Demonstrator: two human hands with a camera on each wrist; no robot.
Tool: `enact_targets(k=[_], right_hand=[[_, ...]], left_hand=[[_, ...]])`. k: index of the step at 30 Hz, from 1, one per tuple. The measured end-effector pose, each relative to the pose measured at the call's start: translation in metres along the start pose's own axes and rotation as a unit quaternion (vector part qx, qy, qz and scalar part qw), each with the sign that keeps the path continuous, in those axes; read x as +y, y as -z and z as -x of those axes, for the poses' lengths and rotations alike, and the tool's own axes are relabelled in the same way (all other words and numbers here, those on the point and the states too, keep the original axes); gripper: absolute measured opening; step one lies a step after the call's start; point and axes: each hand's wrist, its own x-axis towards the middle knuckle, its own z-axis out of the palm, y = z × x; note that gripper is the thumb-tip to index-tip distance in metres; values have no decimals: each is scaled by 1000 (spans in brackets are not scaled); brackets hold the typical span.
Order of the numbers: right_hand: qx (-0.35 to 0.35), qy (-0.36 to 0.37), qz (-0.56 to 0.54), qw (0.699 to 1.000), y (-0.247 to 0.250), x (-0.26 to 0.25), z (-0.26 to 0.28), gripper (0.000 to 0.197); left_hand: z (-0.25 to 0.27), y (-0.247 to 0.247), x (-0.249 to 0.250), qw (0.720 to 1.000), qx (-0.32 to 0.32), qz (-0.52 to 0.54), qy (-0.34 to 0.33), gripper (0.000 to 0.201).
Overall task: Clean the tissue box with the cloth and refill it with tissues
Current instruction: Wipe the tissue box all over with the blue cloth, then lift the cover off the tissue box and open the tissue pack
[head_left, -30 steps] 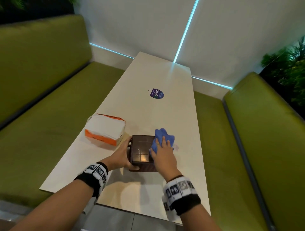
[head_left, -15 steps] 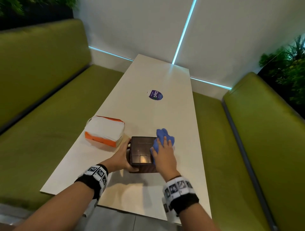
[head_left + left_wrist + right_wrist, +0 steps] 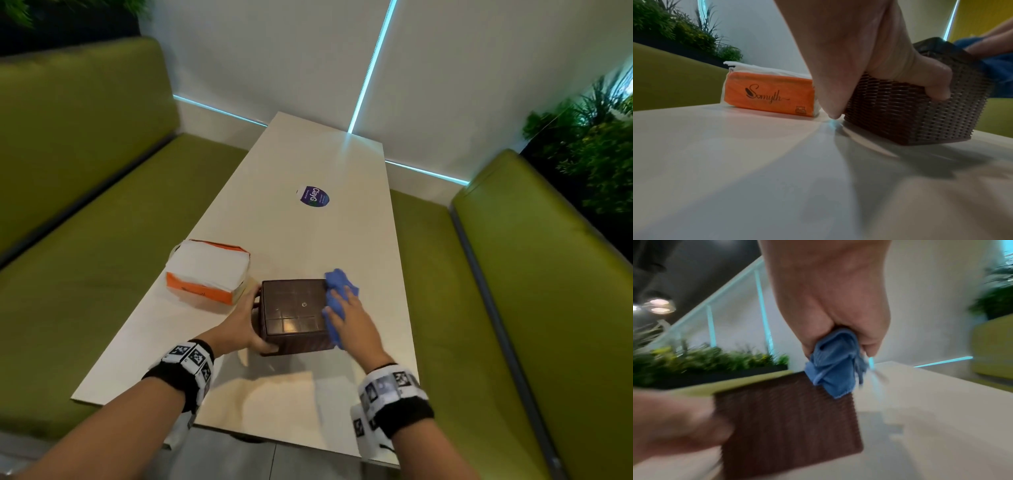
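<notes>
On a pale table (image 3: 308,164) set between two green benches (image 3: 85,222), a person steadies a brown woven tissue box (image 3: 293,308) with the left hand (image 3: 241,323) while the right hand (image 3: 352,323) presses a blue cloth (image 3: 337,291) against the box's right side. The left thumb lies curled along the near woven wall, as the left wrist view shows, its tip (image 3: 937,92) pressed into the weave, and the rest of that hand wraps the box's left side, where the fingers are mostly hidden. The box stands with its flat, gridded face up, directly between the two hands. From the right wrist view, the right hand's fingers (image 3: 873,331) are closed narrowly round a bunched wad of the cloth, which hangs below them and touches the box's upper far corner; that picture is blurred. An orange pack of tissues (image 3: 209,270), white sheets showing at its top, lies just beyond the left hand's fingertips, near the box but apart from it. Farther up the table, well beyond both hands, sits a round dark-blue sticker (image 3: 313,197). Leafy plants (image 3: 592,147) stand behind the right-hand bench.
</notes>
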Motion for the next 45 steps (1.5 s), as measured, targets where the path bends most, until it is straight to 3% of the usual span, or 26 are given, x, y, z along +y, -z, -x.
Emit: enact_targets(k=[2,5,7,8,12,14,15,18,20,21,23,25,27,32,35,45], right_hand=[[63,-74,-66,993,22,19,-4,21],[110,-80,-20,991,36,49,-9,18],[74,-60,99,991,37,64,-11,18],[42,-51,169,983,34,68,-11,34],[-92,-76,276,954,7,88,-14,65],[-158,-101,329,925,-3,88,-11,73],[-169,-107,315,928,-2,85,-12,73],[-144,-68,209,965,22,60,-14,40],[-72,-43,177,981,40,43,-22,29],[-44,-33,157,986,47,33,-26,35],[-79,-1,110,991,53,9,-30,77],[-157,39,169,972,46,-11,-34,115],[-198,68,263,942,35,-20,-41,130],[-226,93,288,926,29,-14,-53,132],[-213,118,299,923,33,-13,-52,130],[-147,170,252,941,36,-9,-48,123]], left_hand=[[2,4,-1,1000,1,-14,4,113],[3,11,-3,1000,-18,-11,18,118],[4,13,-1,999,-32,-2,24,119],[5,15,1,999,-38,2,28,118],[4,18,3,997,-52,-12,50,125],[5,22,3,996,-50,-14,69,137],[5,24,3,996,-50,-15,78,141],[4,28,5,994,-54,-10,95,143],[2,28,7,993,-57,-13,107,142],[0,29,7,992,-60,-18,113,142],[-4,30,8,990,-65,-44,117,143],[-9,28,9,988,-68,-76,112,143],[-13,27,12,987,-67,-90,113,142],[-17,29,12,985,-66,-106,118,151],[-16,28,13,982,-72,-134,113,145],[-23,32,7,977,-62,-171,112,144]])
